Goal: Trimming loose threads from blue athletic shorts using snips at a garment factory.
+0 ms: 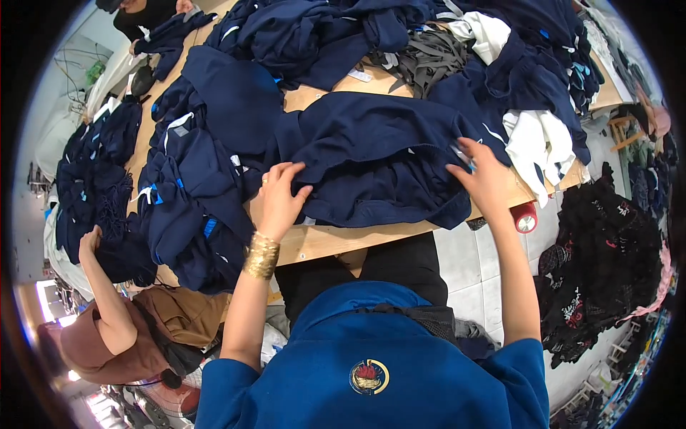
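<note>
A navy blue knit garment (379, 132) lies bunched at the table's near edge, its wide ribbed opening (386, 161) facing me and parted. My left hand (280, 196), with a ring and a wide gold bracelet at its wrist, rests at the garment's left side; thumb and fingers are apart, fingertips touching the cloth. At the right end of the opening is my right hand (482, 177), its fingers curved and slightly blurred. Something small, silvery and pale blue shows between its thumb and fingers, too small to name.
Navy garments (193, 193) pile up to the left and at the back. Dark grey straps (429, 57) and white cloth (539, 146) lie right. A co-worker in brown (100, 339) sits at left; another person (146, 18) is at far left. A black patterned cloth heap (600, 257) stands right.
</note>
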